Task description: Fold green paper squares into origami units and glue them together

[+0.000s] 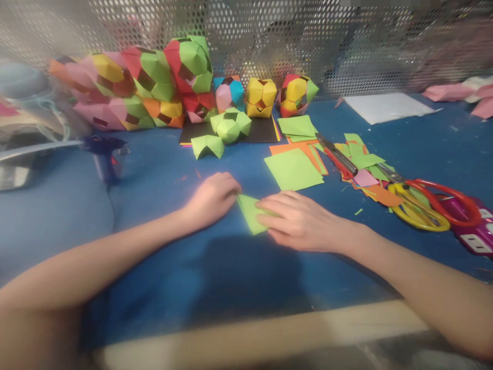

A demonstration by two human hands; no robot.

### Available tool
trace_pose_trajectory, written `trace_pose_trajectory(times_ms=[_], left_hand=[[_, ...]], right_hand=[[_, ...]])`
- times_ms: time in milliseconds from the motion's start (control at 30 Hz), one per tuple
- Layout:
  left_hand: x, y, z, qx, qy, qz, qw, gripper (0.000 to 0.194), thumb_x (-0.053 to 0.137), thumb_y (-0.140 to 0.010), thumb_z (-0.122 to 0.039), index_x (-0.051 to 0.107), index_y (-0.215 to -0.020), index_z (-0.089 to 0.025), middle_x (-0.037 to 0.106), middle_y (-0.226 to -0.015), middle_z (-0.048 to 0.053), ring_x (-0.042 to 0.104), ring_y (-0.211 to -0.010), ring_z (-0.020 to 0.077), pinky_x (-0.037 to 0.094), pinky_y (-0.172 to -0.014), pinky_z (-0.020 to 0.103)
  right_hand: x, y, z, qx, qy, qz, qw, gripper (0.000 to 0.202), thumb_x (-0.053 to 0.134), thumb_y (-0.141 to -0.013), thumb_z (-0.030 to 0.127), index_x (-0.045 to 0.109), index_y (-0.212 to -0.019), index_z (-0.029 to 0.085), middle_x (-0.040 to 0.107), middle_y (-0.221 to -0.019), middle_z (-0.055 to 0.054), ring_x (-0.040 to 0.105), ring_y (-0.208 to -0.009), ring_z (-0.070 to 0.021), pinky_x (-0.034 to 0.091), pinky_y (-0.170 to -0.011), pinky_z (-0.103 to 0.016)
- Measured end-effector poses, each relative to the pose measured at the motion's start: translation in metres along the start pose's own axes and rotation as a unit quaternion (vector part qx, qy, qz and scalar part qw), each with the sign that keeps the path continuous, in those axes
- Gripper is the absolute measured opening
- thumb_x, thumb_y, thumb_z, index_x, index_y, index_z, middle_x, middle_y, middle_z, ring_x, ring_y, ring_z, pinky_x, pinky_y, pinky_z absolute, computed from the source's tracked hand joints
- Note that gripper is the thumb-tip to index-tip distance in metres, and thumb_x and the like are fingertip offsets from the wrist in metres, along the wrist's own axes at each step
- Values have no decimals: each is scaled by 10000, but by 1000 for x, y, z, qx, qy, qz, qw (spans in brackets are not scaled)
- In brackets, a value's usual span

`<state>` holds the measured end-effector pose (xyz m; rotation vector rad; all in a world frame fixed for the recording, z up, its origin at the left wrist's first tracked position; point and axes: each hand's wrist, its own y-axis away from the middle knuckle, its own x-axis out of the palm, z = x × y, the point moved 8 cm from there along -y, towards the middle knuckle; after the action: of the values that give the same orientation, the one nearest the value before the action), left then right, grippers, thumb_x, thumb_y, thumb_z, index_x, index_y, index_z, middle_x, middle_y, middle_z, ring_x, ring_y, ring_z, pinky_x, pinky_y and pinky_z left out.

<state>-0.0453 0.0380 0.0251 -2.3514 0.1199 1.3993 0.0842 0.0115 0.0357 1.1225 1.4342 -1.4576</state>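
A light green sheet of paper [250, 213], folded to a point, lies on the blue tabletop between my hands. My left hand [215, 198] is closed at its upper left corner, with the fingertips partly hidden. Over the right part of the paper rests my right hand [298, 221], its fingers bent together and holding the sheet. Just beyond it is a stack of green paper squares [295, 168] on orange ones. Two folded green paper pieces, a larger one [231, 125] and a smaller one [208, 146], sit farther back.
Several colourful folded paper balls [154, 74] line the perforated metal screen [269, 46]. To the right lie a red box cutter [339, 156], paper scraps [365, 159], scissors with red and yellow handles [423, 208] and a purple item [475, 231]. A glue gun [106, 156] stands left.
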Motion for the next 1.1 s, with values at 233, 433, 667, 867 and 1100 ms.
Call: trace_pose_trajectory(times_ms=[233,433,667,867,1100], left_hand=[[0,0,0,-4,0,2,1000,197,431,-758,-55,604,-775,-148,606,-812,59,542,-808,175,460,-760,330],[-1,0,-1,-4,-7,0,1000,205,426,-752,-44,598,-773,-153,611,-806,53,542,-798,172,461,-760,334],[-8,-1,8,-37,6,-26,999,192,441,-751,-46,593,-765,-162,620,-797,39,549,-792,165,465,-762,334],[-22,5,-16,19,-3,-88,996,127,468,-848,-168,590,-883,-156,630,-911,71,556,-895,174,456,-817,341],[0,10,-36,115,-62,-1,991,186,453,-884,-213,627,-854,-152,648,-1012,102,555,-966,203,439,-847,363]], right_hand=[[0,0,0,-2,0,6,1000,235,446,-869,201,647,-970,133,638,-1095,-126,553,-981,-236,449,-788,-368],[0,1,0,-7,0,0,1000,235,457,-874,222,650,-981,142,642,-1100,-121,550,-1003,-233,443,-813,-378],[1,1,0,-6,3,4,1000,232,456,-878,235,653,-960,142,649,-1083,-110,551,-1007,-238,444,-824,-378],[3,0,-1,-3,9,23,1000,238,452,-882,238,641,-986,136,636,-1095,-113,551,-1003,-237,439,-827,-377],[2,0,0,-5,11,24,1000,256,437,-889,235,631,-1024,137,638,-1050,-111,547,-993,-235,434,-823,-377]])
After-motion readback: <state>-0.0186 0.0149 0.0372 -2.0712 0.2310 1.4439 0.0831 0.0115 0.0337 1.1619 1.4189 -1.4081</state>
